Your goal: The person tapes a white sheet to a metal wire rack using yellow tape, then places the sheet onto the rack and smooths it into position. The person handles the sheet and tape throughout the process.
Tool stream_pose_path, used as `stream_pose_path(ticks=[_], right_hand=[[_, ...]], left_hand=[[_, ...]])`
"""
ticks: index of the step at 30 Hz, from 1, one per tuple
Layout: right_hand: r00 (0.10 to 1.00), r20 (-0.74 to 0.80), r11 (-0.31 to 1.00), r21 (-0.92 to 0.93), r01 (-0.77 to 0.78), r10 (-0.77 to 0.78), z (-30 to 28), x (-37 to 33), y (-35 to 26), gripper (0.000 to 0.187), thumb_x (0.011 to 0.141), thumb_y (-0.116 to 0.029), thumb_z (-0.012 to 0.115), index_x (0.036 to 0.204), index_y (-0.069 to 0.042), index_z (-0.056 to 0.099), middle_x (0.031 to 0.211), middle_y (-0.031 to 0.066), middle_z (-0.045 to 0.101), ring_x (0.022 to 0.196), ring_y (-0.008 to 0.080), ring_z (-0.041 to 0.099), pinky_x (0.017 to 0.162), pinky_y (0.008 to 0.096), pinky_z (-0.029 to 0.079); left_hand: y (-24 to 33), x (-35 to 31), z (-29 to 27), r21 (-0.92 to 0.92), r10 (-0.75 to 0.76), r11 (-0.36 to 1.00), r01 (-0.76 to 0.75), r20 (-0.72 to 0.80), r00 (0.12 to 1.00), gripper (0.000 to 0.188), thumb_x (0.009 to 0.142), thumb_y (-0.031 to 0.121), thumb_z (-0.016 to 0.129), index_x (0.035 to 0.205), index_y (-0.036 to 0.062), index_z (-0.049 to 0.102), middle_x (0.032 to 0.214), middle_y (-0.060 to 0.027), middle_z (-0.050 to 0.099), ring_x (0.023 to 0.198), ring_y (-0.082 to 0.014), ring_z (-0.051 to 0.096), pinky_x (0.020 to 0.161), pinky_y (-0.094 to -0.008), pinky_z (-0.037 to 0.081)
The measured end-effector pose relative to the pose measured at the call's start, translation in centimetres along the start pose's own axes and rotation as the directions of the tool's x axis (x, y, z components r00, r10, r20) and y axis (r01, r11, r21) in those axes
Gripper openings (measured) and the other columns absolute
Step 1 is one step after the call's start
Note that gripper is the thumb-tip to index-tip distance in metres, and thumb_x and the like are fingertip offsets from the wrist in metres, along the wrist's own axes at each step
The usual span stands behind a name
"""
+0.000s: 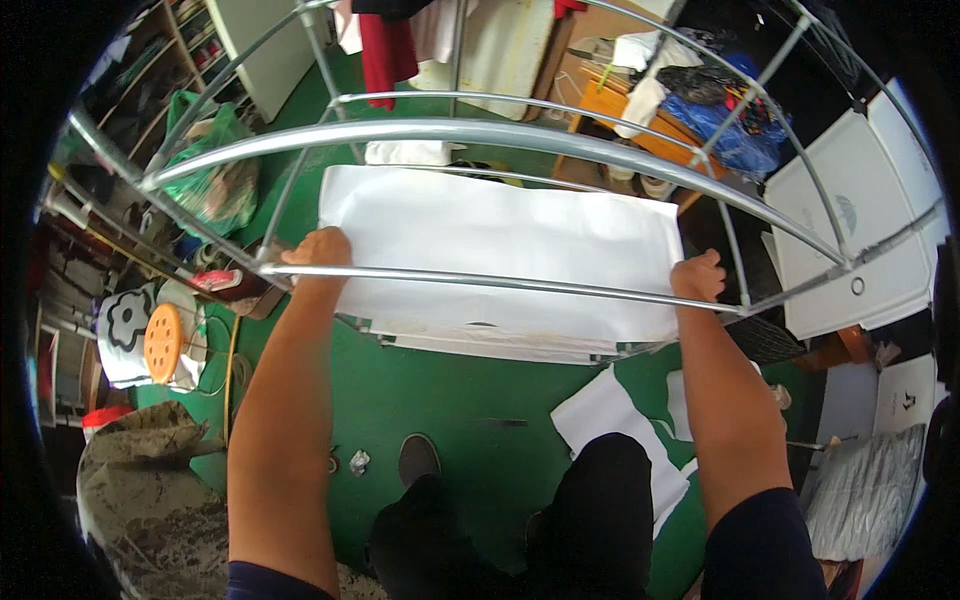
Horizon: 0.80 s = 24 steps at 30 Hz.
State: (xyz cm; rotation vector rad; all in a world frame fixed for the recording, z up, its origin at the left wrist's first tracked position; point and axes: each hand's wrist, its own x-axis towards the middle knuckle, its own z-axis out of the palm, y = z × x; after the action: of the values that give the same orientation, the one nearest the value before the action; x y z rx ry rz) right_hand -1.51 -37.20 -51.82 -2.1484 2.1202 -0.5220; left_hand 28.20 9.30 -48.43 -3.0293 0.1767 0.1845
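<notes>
A wide white sheet (500, 230) lies inside a rack frame of silver metal tubes (480, 130). My left hand (322, 252) is closed at the sheet's left edge, with the thumb side over the white surface. At the right edge my right hand (700, 275) has its fingers curled in against the sheet. Both forearms pass under a thin front tube (500, 284) of the frame, which crosses over the sheet. Below the sheet's near edge shows a pale slatted layer (490, 343), partly covered.
White paper pieces (610, 425) lie on the green floor (400, 400) near my legs. An orange stool (163, 343) and a camouflage cloth (150, 480) are at left. Behind the frame stand a green plastic bag (212, 165) and a wooden desk (605, 105). White boxes (850, 220) stand at right.
</notes>
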Motion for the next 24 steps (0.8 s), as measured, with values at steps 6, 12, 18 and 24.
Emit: stream_pose_path(ticks=[6,12,18,24], right_hand=[[0.751,-0.2,0.773,-0.269,0.575,-0.629,-2.0,-2.0,0.6,0.021,0.094,-0.015,0.062,0.112,-0.012,0.07,0.129,0.0114,0.058,0.115,0.0364,0.055,0.09,0.0523,0.049],[0.744,-0.015,0.702,-0.345,0.623,-0.668,-2.6,-2.5,0.2,0.019,0.093,-0.015,0.06,0.093,-0.008,0.078,0.106,0.0085,0.071,0.106,0.0317,0.061,0.088,0.0499,0.049],[0.764,0.004,0.72,-0.333,0.609,-0.645,-1.7,-1.7,0.5,0.024,0.095,-0.016,0.056,0.092,-0.006,0.078,0.105,0.0107,0.074,0.106,0.0333,0.063,0.086,0.0505,0.051],[0.754,-0.009,0.709,-0.351,0.612,-0.656,-1.3,-1.1,0.6,0.025,0.094,-0.017,0.056,0.091,-0.006,0.077,0.104,0.0101,0.074,0.104,0.0338,0.065,0.082,0.0527,0.053]], left_hand=[[0.2,-0.2,0.6,0.037,0.003,0.999,-0.002,-0.032,0.999,0.028,0.098,0.018,0.056,0.114,0.0076,0.077,0.125,-0.0195,0.071,0.114,-0.0381,0.07,0.096,-0.057,0.047],[0.5,0.0,1.2,0.037,-0.061,0.997,0.062,-0.044,0.997,0.03,0.1,0.017,0.056,0.12,0.007,0.075,0.155,-0.0212,0.04,0.122,-0.0313,0.058,0.104,-0.0589,0.037],[0.6,-1.8,0.9,0.21,0.21,0.968,-0.135,-0.391,0.896,0.025,0.095,0.017,0.058,0.102,0.0051,0.079,0.145,-0.0159,0.05,0.133,-0.0291,0.047,0.102,-0.0584,0.042],[0.2,-1.8,-0.1,0.29,0.322,0.931,-0.223,-0.365,0.873,0.021,0.091,0.016,0.061,0.096,0.0065,0.08,0.14,-0.0104,0.054,0.127,-0.0275,0.049,0.097,-0.0509,0.044]])
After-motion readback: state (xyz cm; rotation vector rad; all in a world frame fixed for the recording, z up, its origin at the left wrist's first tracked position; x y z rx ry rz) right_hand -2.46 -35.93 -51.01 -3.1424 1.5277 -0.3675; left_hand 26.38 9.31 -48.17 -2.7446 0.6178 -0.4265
